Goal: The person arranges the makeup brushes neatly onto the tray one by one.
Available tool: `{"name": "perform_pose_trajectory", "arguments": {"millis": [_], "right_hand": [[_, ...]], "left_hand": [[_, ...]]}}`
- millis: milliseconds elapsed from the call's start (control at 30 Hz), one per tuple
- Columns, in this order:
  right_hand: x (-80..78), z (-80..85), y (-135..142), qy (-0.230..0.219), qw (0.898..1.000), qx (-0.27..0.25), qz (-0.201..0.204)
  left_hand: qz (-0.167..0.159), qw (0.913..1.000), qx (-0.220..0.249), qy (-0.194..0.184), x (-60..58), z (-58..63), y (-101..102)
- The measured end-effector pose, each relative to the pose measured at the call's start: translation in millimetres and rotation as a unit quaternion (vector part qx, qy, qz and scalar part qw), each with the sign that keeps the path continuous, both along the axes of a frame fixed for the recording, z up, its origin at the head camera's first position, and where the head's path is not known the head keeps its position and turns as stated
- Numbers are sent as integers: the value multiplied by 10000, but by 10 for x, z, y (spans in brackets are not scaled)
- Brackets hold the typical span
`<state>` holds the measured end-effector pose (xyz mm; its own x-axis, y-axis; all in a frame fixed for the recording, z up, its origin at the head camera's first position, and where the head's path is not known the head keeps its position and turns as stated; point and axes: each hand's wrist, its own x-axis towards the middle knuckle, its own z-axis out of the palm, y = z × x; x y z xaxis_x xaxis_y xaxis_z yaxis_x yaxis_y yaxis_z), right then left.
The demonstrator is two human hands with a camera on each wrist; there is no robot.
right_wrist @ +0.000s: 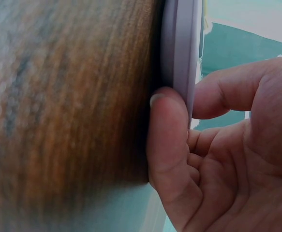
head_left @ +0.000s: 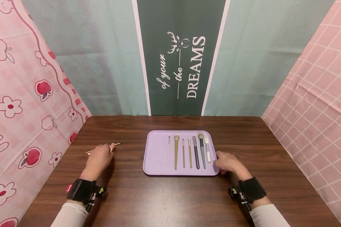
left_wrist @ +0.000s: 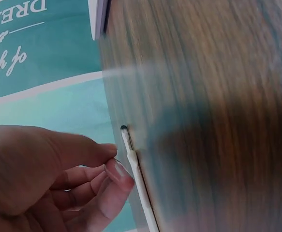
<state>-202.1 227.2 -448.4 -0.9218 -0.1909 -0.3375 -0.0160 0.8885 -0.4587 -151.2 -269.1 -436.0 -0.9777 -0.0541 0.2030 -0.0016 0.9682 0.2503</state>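
My right hand [head_left: 227, 162] grips the right rim of a lilac tray [head_left: 157, 157], thumb on top and a curled finger at its underside in the right wrist view. Several makeup brushes lie side by side on it, among them a green-handled one [head_left: 202, 151], a black one [head_left: 196, 154] and a white one [head_left: 207, 153]. To the left, my left hand [head_left: 99, 159] is low over the table beside a slim white makeup brush [left_wrist: 140, 183] with a dark tip. Its thumb and index finger are bent close together near the brush, not round it. The palm hides part of the brush in the head view.
The brown wooden table [head_left: 170, 198] runs back to a green curtain [head_left: 176, 104] with white lettering. Pink patterned cloth [head_left: 31, 126] hangs on the left, pink checked cloth [head_left: 309, 110] on the right.
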Motion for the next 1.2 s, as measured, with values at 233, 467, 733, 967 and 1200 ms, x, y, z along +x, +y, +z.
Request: {"name": "perform_pose_trajectory", "arguments": {"millis": [233, 467, 733, 967, 1200], "right_hand": [[-5, -10, 6, -3, 10000, -34, -1], [-9, -13, 5, -10, 10000, 20, -3], [-2, -3, -9, -69, 10000, 26, -50], [-5, 9, -8, -57, 10000, 31, -44], [2, 9, -10, -16, 10000, 16, -16]], "left_hand": [[123, 9991, 153, -386, -40, 7, 65], [93, 9987, 242, -431, -59, 21, 147], [76, 9977, 230, -633, -89, 88, 290], [106, 9969, 268, -729, -156, 94, 428], [2, 9986, 238, -478, -234, 72, 593]]}}
